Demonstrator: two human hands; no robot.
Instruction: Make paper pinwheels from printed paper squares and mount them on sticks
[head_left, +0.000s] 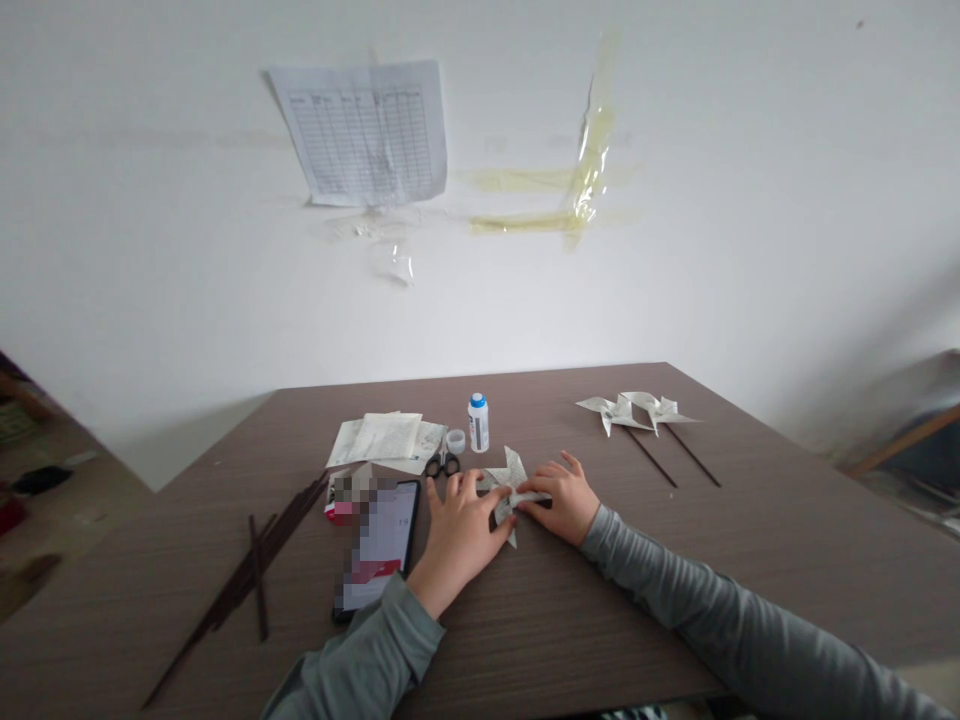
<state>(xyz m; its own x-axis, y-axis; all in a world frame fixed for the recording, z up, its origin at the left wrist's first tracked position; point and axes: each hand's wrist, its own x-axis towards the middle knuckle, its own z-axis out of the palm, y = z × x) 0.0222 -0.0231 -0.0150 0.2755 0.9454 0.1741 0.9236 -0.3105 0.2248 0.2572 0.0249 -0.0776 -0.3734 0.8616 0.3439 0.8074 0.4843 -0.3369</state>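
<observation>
Clock centre: the pinwheel (pixel 512 474) under the hands, 12 toward the wall (pixel 675 250).
Pinwheel in hand: one, pale printed paper, blades folded outward, lying on the worktop (pixel 780 540); no stick seen on it from where I stand.
Left hand (pixel 461 530): at 8, fingers arched and spread, tips touching the paper near its middle; pinching or merely pressing, I cannot tell.
Right hand (pixel 562 497): at 3, thumb and forefinger seemingly pinching a narrow fold of the same paper.
Pinwheels with sticks: two, at 2, side by side, heads overlapping or touching; by the look of them, complete.
Loose sticks: dark bundle (pixel 238 586), between 8 and 9, one lying across the rest; apparently unused.
Paper: flat sheets (pixel 390 437), at 10, overlapping, unfolded.
Supplies: white bottle (pixel 479 427), blue cap on, at 11; scissors (pixel 442 463), at 10, lying idle; phone (pixel 386 545), lit, at 8.
Tally: two apparently finished, one in progress; its centre looks unsettled and its stick not yet fitted, I judge.
</observation>
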